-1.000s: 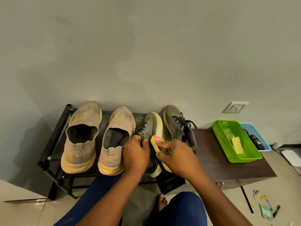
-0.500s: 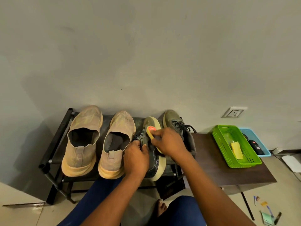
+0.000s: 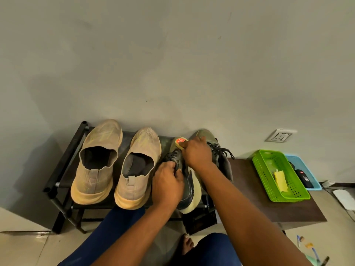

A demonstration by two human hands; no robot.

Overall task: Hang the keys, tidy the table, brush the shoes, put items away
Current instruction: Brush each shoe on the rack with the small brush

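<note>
On the black shoe rack [image 3: 63,166] an olive sneaker [image 3: 189,191] with a pale sole lies tipped on its side. My left hand [image 3: 167,186] grips it at the collar near the laces. My right hand [image 3: 197,154] holds a yellow shoe brush [image 3: 180,142] with a red label against the sneaker's toe. The second olive sneaker [image 3: 217,150] stands upright just right of it. Two beige slip-on shoes [image 3: 98,164] [image 3: 137,169] sit at the left of the rack.
A brown table [image 3: 249,198] adjoins the rack on the right, bearing a green basket [image 3: 261,169] with a yellow item and a blue tray [image 3: 309,169] with a black object. Small items lie on the floor at bottom right. My knees and a bare foot are below.
My right hand has slid the brush from the sneaker's heel side forward to its toe. My left hand has kept hold of the sneaker.
</note>
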